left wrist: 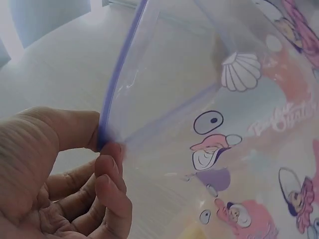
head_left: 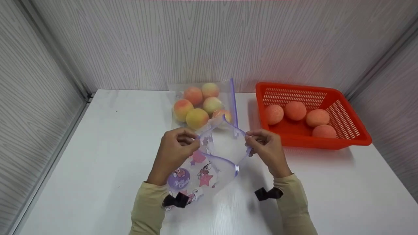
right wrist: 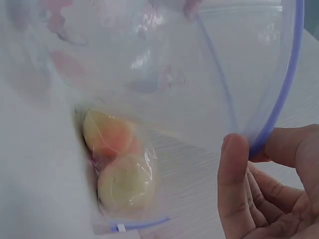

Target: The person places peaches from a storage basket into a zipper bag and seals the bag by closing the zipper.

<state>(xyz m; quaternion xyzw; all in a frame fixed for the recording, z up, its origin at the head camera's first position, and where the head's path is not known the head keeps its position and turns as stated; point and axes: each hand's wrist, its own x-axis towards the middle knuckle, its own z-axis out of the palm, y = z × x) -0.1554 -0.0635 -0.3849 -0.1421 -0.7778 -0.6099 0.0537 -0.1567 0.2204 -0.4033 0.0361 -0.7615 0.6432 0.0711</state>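
Zip bag (head_left: 205, 174), clear with pink and purple cartoon print, raised above the front-centre of the worktop (head_left: 107, 147), its purple-edged mouth drawn into a diamond. I have the left hand (head_left: 174, 147) pinching one lip and the right hand (head_left: 268, 146) pinching the opposite lip, each with thumb and forefinger meeting across the film; the other fingers are bent loosely and carry nothing. Gripping mid-lip on both sides is, I judge, what parts the limp film, since the mouth's two ends are joined at the near and far corners. The printed body slants down below the left hand; whether its bottom touches the worktop I cannot tell. Just beyond, partly behind the mouth's far corner, lies a filled bag (head_left: 234, 106) of six peach-like fruits (head_left: 197, 118), its purple strip along the right side. Right of this stands a red basket (head_left: 307, 142) with four pinkish fruits (head_left: 295, 111), placed, I suppose, for easy reach of the right hand. Behind rises a wood-grained panel (head_left: 209, 39).
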